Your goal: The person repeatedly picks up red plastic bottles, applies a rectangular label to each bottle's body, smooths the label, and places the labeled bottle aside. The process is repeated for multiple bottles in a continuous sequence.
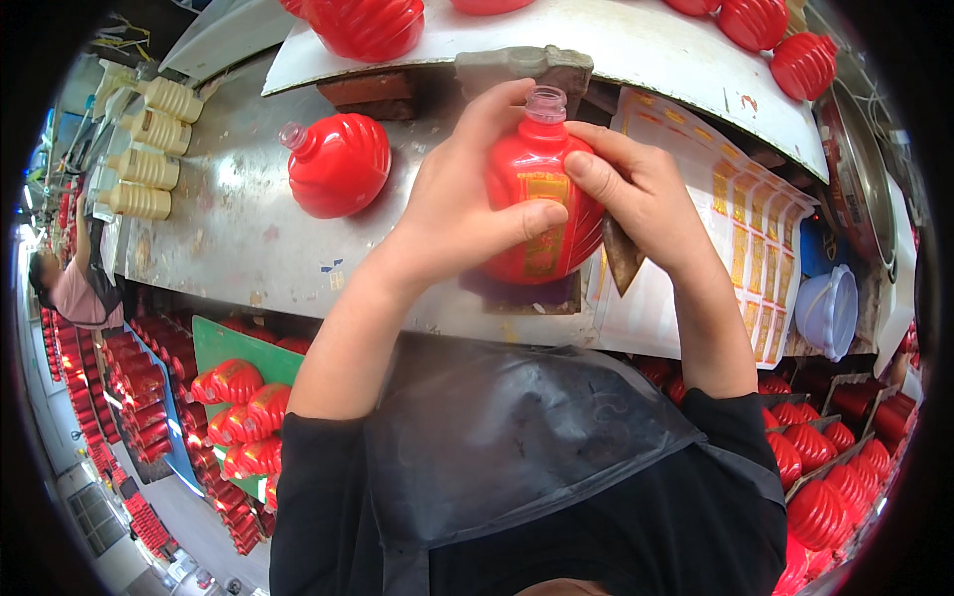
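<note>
Both my hands hold one red ribbed bottle with a clear open neck, over the metal workbench. My left hand wraps its left side, thumb lying across the front near a gold label on the bottle. My right hand grips the right side, with its thumb pressing by the label's upper edge. A brown pointed scrap hangs under my right hand.
A second red bottle lies on the bench to the left. Sheets of gold labels lie on the right beside a pale plastic bowl. Cream bottles stand far left. Crates of red bottles sit below; a person works at left.
</note>
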The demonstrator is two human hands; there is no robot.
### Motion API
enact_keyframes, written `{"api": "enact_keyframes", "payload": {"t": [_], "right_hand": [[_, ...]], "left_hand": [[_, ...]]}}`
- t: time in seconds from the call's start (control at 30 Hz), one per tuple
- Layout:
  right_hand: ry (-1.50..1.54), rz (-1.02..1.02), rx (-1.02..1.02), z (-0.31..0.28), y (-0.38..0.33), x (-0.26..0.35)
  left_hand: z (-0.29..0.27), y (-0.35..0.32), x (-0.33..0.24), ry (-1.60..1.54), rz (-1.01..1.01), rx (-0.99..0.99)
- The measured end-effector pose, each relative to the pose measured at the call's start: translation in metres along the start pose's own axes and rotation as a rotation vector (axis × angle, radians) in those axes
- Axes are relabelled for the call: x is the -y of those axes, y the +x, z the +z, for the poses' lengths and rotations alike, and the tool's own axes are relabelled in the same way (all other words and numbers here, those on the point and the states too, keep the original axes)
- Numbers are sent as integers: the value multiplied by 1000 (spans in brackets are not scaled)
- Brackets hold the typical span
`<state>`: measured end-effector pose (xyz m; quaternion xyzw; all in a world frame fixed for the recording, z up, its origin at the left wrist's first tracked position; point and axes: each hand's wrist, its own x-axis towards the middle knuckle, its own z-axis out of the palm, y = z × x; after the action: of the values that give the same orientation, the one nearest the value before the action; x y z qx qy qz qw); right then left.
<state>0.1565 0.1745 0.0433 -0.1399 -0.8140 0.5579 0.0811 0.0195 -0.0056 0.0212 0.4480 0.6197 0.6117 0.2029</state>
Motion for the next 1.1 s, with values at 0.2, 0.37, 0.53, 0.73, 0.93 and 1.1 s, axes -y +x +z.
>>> {"api": "enact_keyframes", "payload": {"t": [0.2, 0.37, 0.53, 0.73, 0.93, 1.1], "right_hand": [[135, -59, -32, 1, 5, -8], [-18, 27, -32, -1, 5, 2], [-134, -6, -56, 3, 7, -4], [32, 224, 32, -13, 24, -8], [183, 48, -179, -28, 12, 28], [-440, -738, -333, -4, 9, 29]], "left_hand": [[-1, 6, 5, 51, 13, 9], [1, 6, 0, 31, -19, 14], [-3, 8, -6, 10, -108, 86], [-1, 11, 0, 26, -42, 11], [-3, 15, 4, -223, -180, -27], [-3, 22, 8, -346, -211, -63]]}}
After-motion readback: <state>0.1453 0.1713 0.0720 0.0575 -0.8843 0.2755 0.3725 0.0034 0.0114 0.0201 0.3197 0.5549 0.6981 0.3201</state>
